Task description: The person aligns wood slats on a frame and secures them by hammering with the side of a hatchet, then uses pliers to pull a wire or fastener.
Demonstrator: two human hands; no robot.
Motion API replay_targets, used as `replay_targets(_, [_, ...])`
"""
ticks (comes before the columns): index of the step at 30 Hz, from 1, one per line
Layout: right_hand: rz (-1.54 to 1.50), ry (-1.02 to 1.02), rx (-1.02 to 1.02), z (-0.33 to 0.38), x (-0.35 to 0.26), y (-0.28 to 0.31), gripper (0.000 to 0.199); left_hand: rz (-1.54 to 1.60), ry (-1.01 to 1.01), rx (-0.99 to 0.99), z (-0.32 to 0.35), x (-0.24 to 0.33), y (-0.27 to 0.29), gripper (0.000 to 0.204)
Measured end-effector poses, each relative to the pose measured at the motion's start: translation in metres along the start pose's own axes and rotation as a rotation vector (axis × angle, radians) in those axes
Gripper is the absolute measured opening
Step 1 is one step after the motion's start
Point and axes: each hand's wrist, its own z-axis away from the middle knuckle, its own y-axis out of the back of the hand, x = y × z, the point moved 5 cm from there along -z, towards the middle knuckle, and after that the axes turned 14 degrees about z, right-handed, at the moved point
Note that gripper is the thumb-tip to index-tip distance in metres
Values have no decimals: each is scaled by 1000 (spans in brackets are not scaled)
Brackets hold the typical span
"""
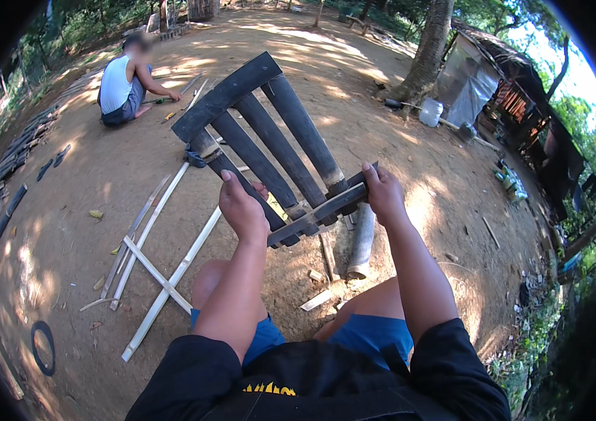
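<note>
Both forearms reach forward from the lower edge, elbows bent. The left hand (243,212) closes around the outer left slat of a dark slatted frame (278,151), thumb on the near side; the right hand's (386,196) fingers pinch the right end of its lower rail. The frame hangs tilted above the ground, partly hiding a dark tube (362,245). Pale strips (173,284) lie crossed to the left; farther off, another person (117,88) squats.
</note>
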Motion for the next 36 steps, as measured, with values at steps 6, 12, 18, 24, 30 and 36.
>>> replay_targets(6, [-66, -74, -28, -21, 32, -18, 49, -32, -55, 3, 11, -6, -1, 57])
replay_targets(12, [-7, -77, -22, -19, 31, -24, 43, -54, -100, -31, 14, -7, 2, 56])
replay_targets(18, [-45, -167, -30, -28, 48, -30, 41, -79, -149, -78, 17, -12, 1, 54])
replay_targets(24, [-583, -338, -227, 1, 43, -37, 35, -117, -248, -247, 6, 7, -8, 47])
replay_targets(30, [-908, -300, -70, 16, 77, -10, 35, -6, -167, -144, -13, 15, 1, 53])
replay_targets(36, [-1056, -158, -61, 39, 60, 11, 28, 46, -202, 18, -30, 30, 15, 79])
